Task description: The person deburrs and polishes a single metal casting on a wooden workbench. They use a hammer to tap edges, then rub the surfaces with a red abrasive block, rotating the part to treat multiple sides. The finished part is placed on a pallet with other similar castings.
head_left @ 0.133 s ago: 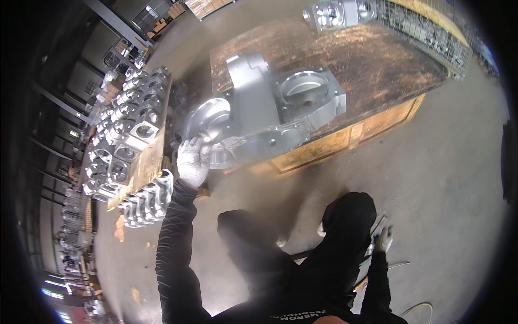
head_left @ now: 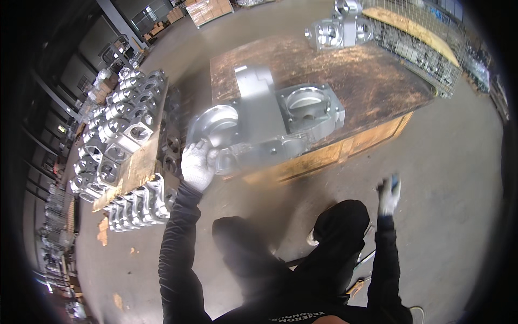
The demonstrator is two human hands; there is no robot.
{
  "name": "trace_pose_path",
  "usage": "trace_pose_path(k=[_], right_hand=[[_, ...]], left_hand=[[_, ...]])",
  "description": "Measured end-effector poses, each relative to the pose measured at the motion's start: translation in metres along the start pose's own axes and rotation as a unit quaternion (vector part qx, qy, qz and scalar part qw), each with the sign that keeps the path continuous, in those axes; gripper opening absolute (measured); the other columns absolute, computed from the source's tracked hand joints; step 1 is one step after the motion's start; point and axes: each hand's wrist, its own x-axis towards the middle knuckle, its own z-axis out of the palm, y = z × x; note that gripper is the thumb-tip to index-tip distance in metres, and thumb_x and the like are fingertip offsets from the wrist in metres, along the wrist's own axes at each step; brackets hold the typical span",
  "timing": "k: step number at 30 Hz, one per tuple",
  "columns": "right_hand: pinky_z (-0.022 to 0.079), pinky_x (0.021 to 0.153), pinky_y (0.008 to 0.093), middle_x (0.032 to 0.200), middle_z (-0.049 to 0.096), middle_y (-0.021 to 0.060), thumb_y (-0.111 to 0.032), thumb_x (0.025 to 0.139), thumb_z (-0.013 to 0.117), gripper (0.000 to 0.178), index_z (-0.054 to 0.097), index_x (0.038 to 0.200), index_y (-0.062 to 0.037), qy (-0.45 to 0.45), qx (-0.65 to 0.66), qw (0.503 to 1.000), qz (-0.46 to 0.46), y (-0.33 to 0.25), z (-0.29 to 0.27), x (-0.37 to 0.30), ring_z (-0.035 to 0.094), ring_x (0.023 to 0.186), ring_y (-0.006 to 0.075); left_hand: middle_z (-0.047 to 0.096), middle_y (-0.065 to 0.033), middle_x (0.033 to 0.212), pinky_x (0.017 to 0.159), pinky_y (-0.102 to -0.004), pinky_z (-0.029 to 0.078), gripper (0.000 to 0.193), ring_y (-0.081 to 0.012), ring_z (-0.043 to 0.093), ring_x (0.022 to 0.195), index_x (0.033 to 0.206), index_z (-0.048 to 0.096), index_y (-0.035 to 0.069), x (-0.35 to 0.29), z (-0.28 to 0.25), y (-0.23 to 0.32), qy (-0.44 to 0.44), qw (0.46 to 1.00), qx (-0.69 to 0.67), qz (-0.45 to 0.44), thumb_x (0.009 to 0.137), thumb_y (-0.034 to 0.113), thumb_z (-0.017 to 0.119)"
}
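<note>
A large silver metal casting (head_left: 261, 116) with two round bores lies at the near left of the wooden workbench (head_left: 302, 59), its near edge reaching toward me. My left hand (head_left: 198, 164), in a white glove, is closed on the casting's near left corner, with the fingertips on the metal. Off to the right, clear of the bench, my right hand (head_left: 389, 197) is raised over the floor, also white-gloved. Its fingers are curled around something small with a bluish end, blurred and mostly hidden.
Many similar castings (head_left: 116, 127) stand stacked in layers on a wooden board (head_left: 132, 173) to my left. Another casting (head_left: 348, 32) sits at the bench's far right, beside a wire mesh crate (head_left: 426, 59). Cartons (head_left: 208, 11) stand far back. A hose (head_left: 418, 313) lies at lower right.
My right hand has risen from low beside my right leg, away from the things on the floor there. My left hand stays on the casting. The whole view has shifted slightly.
</note>
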Motion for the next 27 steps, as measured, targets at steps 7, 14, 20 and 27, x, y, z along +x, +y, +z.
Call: trace_pose_path(k=[7,14,20,27], right_hand=[[0.053,0.107,0.0428,0.136,0.069,0.0271,-0.034,0.101,0.070,0.060,0.056,0.148,0.0009,-0.344,-0.391,0.805,-0.283,-0.167,0.276,-0.025,0.067,0.129,0.0398],[0.046,0.115,0.0505,0.142,0.063,0.0321,-0.066,0.103,0.046,0.085,0.054,0.150,0.0046,-0.402,-0.567,0.688,-0.208,-0.171,0.409,-0.066,0.060,0.136,0.0437],[0.043,0.114,0.0489,0.139,0.067,0.0265,-0.058,0.103,0.053,0.066,0.066,0.136,-0.0019,-0.414,-0.548,0.688,-0.232,-0.165,0.407,-0.087,0.060,0.135,0.0427],[0.051,0.092,0.0515,0.103,0.071,0.0288,-0.043,0.107,0.059,0.044,0.069,0.115,-0.0008,-0.455,-0.533,0.647,-0.300,-0.170,0.330,-0.108,0.069,0.100,0.0463]], left_hand=[[0.071,-0.0165,0.104,0.096,-0.0495,0.049,0.024,-0.0402,0.066,0.101,0.104,0.072,0.007,0.001,-0.017,0.008,-0.001,0.998,-0.040,-0.039,0.097,0.029,0.067],[0.072,-0.0109,0.109,0.100,-0.0485,0.049,0.028,-0.0365,0.067,0.109,0.109,0.073,0.011,-0.006,-0.010,0.002,-0.003,0.998,-0.039,-0.056,0.095,0.035,0.071],[0.071,-0.0122,0.111,0.100,-0.0488,0.050,0.028,-0.0368,0.066,0.110,0.107,0.074,0.011,-0.010,-0.004,-0.002,-0.003,0.995,-0.053,-0.080,0.091,0.034,0.076],[0.070,-0.0118,0.105,0.096,-0.0488,0.050,0.025,-0.0361,0.066,0.103,0.101,0.074,0.011,-0.008,-0.002,-0.002,0.042,0.994,-0.069,-0.070,0.093,0.035,0.073]])
